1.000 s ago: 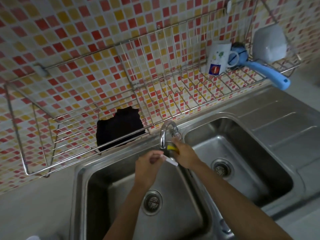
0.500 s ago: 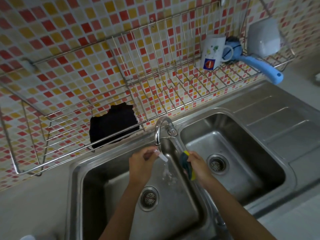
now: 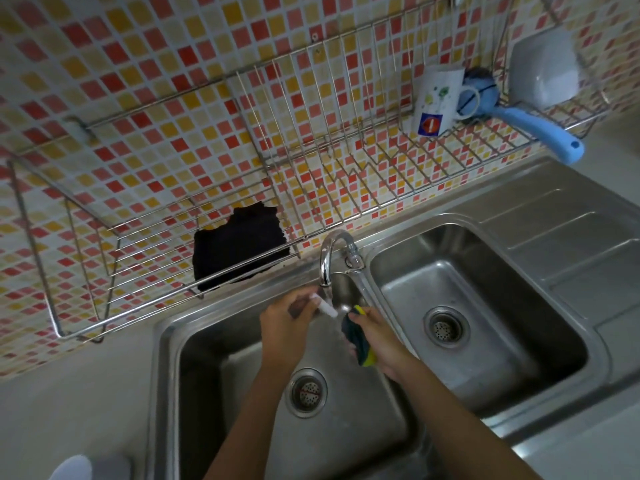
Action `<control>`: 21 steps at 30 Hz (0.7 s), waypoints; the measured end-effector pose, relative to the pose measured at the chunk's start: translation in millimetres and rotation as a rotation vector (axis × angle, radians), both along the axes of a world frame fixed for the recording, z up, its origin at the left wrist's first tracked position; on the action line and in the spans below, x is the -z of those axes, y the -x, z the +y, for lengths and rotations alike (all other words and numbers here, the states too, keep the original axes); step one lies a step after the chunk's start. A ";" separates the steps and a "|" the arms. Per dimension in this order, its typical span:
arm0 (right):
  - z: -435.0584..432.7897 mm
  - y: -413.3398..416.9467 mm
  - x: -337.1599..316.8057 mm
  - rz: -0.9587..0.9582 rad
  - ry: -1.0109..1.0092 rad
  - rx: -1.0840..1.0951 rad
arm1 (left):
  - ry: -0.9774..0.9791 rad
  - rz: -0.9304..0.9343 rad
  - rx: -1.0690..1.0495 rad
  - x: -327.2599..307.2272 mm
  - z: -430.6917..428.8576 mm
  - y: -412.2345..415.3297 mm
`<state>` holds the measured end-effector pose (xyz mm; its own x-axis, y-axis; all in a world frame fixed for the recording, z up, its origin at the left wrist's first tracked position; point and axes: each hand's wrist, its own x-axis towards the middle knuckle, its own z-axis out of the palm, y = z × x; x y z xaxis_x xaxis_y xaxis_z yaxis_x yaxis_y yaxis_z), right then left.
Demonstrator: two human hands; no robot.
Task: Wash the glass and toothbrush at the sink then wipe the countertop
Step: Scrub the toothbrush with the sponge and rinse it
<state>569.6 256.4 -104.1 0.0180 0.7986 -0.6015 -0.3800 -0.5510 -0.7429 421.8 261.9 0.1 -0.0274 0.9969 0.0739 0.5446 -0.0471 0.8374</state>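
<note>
One pale shape (image 3: pixel 79 467) sits at the far left on the smooth grey surface (image 3: pixel 69 393). It may be the glass, but it is too blurred to tell. Above it a thin wire rack (image 3: pixel 86 237) hangs on the tiled wall, with a limp black cloth (image 3: pixel 239 251) draped in it.

Next comes the steel sink (image 3: pixel 156 358), dull and scuffed. Over its left basin the left hand (image 3: pixel 287 327) curls round the toothbrush (image 3: pixel 325 309), a slim white stick held just under the spout of the curved chrome tap (image 3: pixel 327 258). Its long axis slants from the fist down and to the right, with the free end poking out toward the other hand. Which end that is cannot be made out, nor whether water is running.

Just beside that tip, slightly lower and to the right, the right hand (image 3: pixel 384 344) grips a soft sponge (image 3: pixel 356 344) with a dark scouring face and a yellow back. The next move seems to turn on this gap — the sponge has only to slide left along the stick, and the right hand is the nearer one to do it.

Farther right lie the second basin (image 3: pixel 485 306) and the ribbed draining board. High on the rack are a white printed mug (image 3: pixel 438 98) and a blue plastic brush (image 3: pixel 543 133).
</note>
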 end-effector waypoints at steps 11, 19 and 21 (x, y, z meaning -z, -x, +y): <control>11.4 26.9 -22.4 -0.044 -0.221 -0.169 | 0.072 0.078 -0.233 12.8 -34.7 68.7; 22.3 20.0 -31.2 -0.319 -0.268 -0.173 | 0.082 0.105 -0.261 24.5 -50.9 83.9; 34.1 15.5 -26.5 -0.404 -0.271 -0.189 | 0.084 0.118 -0.275 27.1 -52.5 85.3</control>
